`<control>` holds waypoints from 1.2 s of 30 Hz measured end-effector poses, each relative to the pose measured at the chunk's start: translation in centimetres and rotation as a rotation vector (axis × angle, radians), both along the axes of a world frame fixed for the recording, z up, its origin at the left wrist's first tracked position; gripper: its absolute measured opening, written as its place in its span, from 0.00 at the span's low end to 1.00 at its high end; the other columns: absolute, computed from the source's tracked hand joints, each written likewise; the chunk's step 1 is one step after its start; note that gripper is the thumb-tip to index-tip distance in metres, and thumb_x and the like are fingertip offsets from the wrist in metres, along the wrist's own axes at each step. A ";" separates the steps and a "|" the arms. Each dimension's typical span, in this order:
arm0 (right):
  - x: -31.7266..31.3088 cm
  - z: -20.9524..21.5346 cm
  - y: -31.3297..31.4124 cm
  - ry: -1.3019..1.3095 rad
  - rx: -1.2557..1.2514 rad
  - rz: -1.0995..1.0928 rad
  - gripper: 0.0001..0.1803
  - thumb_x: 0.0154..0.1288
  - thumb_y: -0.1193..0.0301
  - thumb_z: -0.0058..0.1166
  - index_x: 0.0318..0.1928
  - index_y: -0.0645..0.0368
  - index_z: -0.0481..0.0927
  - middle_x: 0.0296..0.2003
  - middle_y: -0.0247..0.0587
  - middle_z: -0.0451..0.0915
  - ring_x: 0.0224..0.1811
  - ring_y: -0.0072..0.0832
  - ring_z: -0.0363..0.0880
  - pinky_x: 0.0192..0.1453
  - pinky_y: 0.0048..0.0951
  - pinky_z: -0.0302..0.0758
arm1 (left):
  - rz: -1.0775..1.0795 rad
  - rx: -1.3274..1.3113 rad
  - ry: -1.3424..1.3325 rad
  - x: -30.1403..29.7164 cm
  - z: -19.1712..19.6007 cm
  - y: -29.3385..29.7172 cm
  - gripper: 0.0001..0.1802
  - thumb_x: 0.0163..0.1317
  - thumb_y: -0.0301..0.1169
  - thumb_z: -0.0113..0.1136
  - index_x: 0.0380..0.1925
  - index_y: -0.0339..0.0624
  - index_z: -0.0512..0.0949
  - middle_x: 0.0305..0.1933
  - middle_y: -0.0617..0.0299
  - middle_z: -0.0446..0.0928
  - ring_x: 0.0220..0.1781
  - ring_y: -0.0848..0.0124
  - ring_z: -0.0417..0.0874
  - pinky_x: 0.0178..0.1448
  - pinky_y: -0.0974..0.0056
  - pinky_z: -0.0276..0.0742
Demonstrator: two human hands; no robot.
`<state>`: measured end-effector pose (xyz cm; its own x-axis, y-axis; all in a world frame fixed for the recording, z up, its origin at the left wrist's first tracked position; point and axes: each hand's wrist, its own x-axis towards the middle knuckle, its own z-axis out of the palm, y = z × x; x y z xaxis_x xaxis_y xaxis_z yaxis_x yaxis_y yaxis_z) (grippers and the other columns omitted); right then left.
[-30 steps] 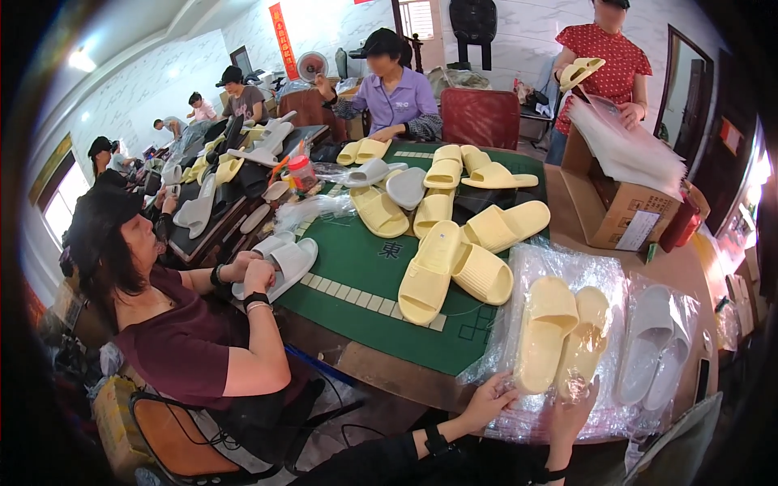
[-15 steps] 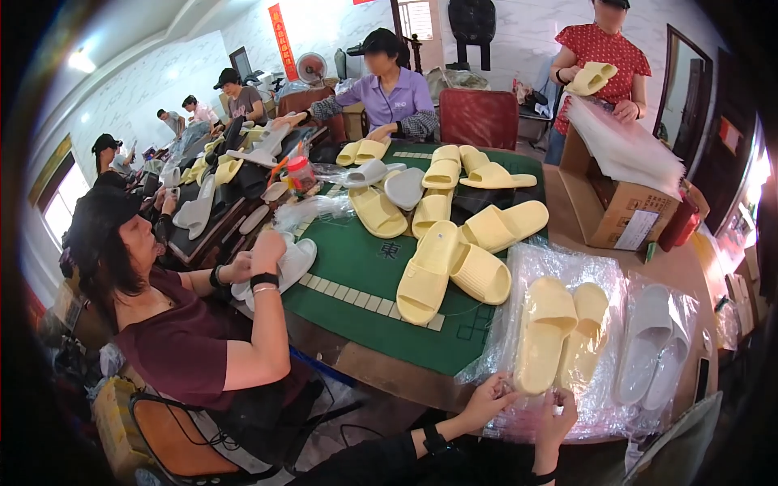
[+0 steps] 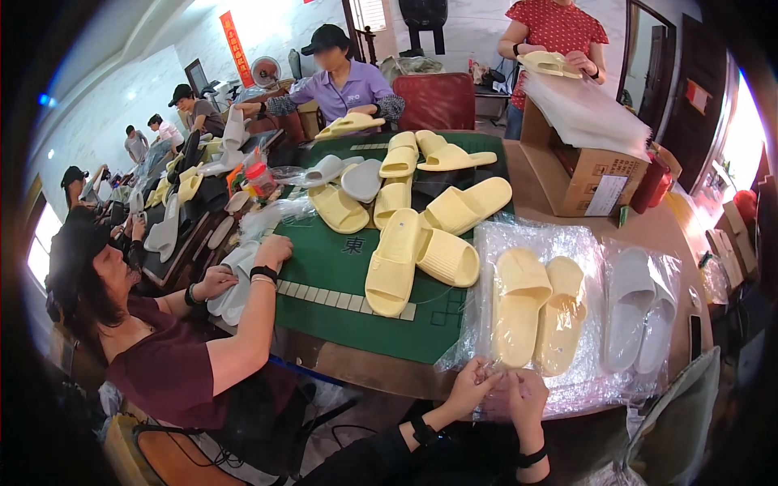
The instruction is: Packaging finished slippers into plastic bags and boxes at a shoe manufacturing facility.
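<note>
While a green mat [image 3: 340, 283] is covering the table, a clear plastic bag [image 3: 559, 243] with a pair of yellow slippers [image 3: 531, 308] is lying at its near edge. Both forearms are coming up from below; the left hand [image 3: 468, 387] and right hand [image 3: 527, 397] are pinching the bag's lower edge, the slippers lying just beyond the fingertips.

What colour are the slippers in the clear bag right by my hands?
Pale yellow: the pair of slippers in the clear plastic bag, seen in the head view.
</note>
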<state>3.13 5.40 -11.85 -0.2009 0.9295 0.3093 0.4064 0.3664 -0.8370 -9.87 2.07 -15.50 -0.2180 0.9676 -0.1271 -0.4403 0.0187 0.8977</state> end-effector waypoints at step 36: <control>-0.5 -0.6 -0.1 -0.134 0.083 0.175 0.14 0.58 0.79 0.53 0.46 0.64 0.78 0.45 0.54 0.75 0.49 0.50 0.73 0.54 0.41 0.71 | -0.030 0.092 -0.023 -0.1 -1.6 0.0 0.14 0.63 0.24 0.60 0.45 0.39 0.67 0.40 0.65 0.77 0.40 0.82 0.78 0.43 0.76 0.75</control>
<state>2.61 5.34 -12.49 -0.4016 0.8492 0.3429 0.4361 0.5066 -0.7438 -9.97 2.07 -17.06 -0.1867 0.9815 -0.0424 -0.4609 -0.0494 0.8861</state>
